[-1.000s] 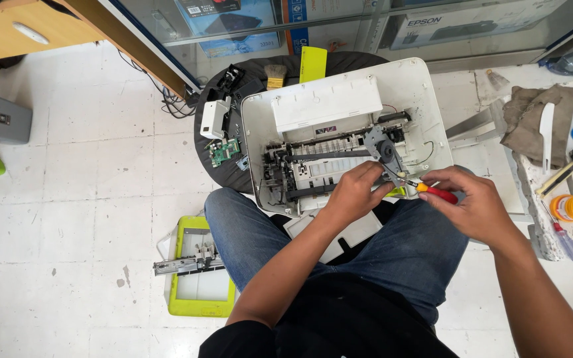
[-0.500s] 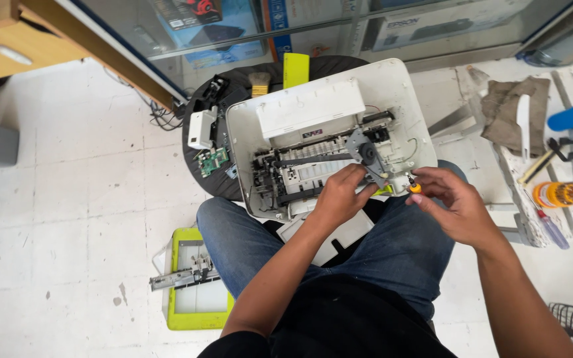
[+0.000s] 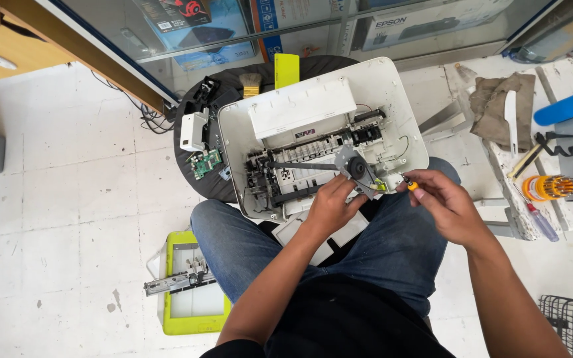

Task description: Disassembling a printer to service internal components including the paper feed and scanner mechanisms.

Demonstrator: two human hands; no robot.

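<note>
Opened white printer (image 3: 313,126) lay on the person's lap. Left hand (image 3: 329,205), fingers curled, rested on its grey gear mechanism (image 3: 356,171). Right hand (image 3: 442,202) pinched a small orange-handled screwdriver (image 3: 408,183) between fingertips, just beside the mechanism.

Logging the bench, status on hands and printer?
Left hand rests on the opened printer at its gear assembly. Right hand pinches a small screwdriver. Nothing between them.
</note>
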